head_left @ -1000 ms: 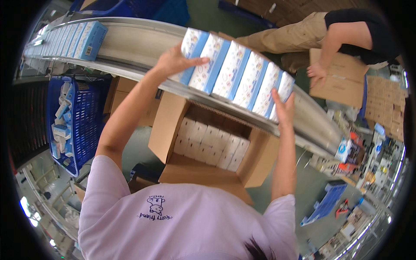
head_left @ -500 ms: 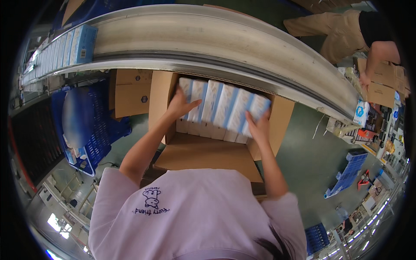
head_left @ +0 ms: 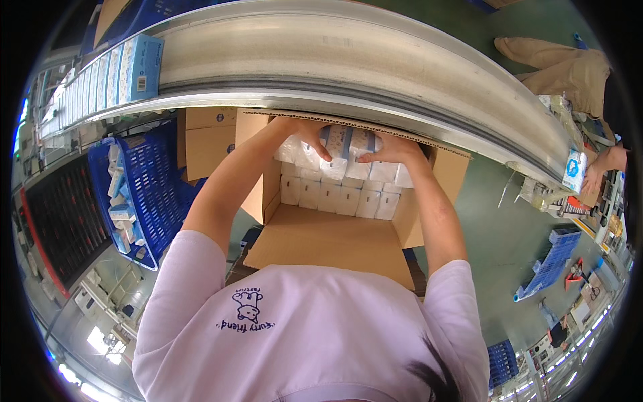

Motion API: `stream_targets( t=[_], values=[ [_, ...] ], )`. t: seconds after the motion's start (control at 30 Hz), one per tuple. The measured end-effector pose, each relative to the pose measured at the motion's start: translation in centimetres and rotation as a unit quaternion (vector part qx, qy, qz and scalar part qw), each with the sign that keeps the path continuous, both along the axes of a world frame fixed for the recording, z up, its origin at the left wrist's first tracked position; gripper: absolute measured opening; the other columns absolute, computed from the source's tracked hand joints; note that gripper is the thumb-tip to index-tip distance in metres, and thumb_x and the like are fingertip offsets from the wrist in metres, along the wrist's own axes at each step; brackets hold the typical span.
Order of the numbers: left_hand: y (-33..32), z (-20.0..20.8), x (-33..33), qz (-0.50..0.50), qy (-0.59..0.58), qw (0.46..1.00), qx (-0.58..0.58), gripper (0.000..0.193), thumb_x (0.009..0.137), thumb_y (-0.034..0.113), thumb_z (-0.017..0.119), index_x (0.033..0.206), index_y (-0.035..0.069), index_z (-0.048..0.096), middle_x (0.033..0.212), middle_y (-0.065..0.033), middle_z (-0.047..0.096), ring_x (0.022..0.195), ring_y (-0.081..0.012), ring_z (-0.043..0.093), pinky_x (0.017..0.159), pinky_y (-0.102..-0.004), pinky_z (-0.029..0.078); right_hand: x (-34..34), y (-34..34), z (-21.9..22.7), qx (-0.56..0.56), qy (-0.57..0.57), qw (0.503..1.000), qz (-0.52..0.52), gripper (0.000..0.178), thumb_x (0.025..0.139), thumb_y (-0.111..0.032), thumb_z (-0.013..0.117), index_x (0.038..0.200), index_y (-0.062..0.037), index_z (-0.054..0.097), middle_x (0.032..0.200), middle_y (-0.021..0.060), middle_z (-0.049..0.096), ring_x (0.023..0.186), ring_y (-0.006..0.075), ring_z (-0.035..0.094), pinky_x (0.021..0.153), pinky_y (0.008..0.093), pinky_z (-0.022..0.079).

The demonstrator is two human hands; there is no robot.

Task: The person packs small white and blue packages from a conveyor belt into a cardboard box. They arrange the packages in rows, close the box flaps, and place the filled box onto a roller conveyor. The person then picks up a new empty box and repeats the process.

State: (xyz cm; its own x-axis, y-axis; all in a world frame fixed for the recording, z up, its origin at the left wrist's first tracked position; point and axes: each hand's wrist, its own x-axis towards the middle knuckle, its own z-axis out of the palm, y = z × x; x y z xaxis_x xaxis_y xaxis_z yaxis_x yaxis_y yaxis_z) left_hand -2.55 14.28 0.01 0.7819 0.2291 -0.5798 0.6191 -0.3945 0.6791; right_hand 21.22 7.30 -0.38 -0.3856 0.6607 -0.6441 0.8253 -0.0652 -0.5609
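Observation:
A large open cardboard box [head_left: 321, 234] stands before me, its near flap folded out toward my body. Inside lie several small white packs, apparently of tissues [head_left: 328, 195], lined up side by side. On the far side rests a row of white and blue tissue packs [head_left: 338, 144]. My left hand [head_left: 309, 136] is closed over the left part of that row, thumb bent down its front. My right hand [head_left: 395, 149] grips farther right, thumb pointing inward. The remaining fingers of both hands are largely hidden behind the packs and the box's far edge.
A metal conveyor [head_left: 348, 53] curves along the box's far side, carrying a row of blue and white cartons [head_left: 139, 70] at its left end. A blue basket [head_left: 157, 194] stands at left. A co-worker's hand [head_left: 603, 167] is at far right near a small white-blue pack [head_left: 574, 169].
The row of tissue packs has gone from above the box opening down into its far side. My hands moved away from me and closer together with it. The co-worker shifted right.

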Motion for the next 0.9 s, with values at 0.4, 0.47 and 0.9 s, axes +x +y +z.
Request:
stream_targets(
  t=[0.4, 0.47, 0.9],
  values=[
    [-8.3, -11.0, 0.3, 0.441, 0.118, 0.84, 0.294, 0.068, 0.069, 0.061, 0.063, 0.096, -0.002, 0.057, 0.08, -0.0205, 0.055, 0.068, -0.0383, 0.055, 0.057, -0.0409, 0.048, -1.9, -3.8, -2.5, 0.083, -0.262, 0.945, -0.177, 0.075, 0.068, -0.067, 0.058, 0.094, 0.0037, 0.06, 0.097, 0.0243, 0.058, 0.096, 0.0369, 0.056, 0.073, 0.0416, 0.049],
    [-7.5, -12.8, 0.9, 0.433, 0.141, 0.864, 0.215, 0.065, 0.071, 0.057, 0.063, 0.1, -0.001, 0.058, 0.081, -0.0219, 0.058, 0.07, -0.038, 0.057, 0.061, -0.0423, 0.049, -2.2, -2.2, -4.0, -0.012, -0.249, 0.956, -0.153, 0.077, 0.069, -0.069, 0.055, 0.092, 0.005, 0.06, 0.097, 0.0254, 0.059, 0.095, 0.0357, 0.057, 0.074, 0.0415, 0.049],
    [4.3, 16.4, -30.9, 0.597, -0.05, 0.605, 0.524, 0.019, 0.078, 0.014, 0.066, 0.094, 0.004, 0.064, 0.097, -0.0086, 0.065, 0.088, -0.0182, 0.061, 0.077, -0.0299, 0.047, -4.4, 4.5, 15.2, 0.43, 0.23, 0.856, -0.175, 0.017, 0.081, -0.018, 0.062, 0.079, -0.0025, 0.055, 0.068, 0.0084, 0.055, 0.057, 0.0224, 0.052, 0.055, 0.0316, 0.042]
  ],
)
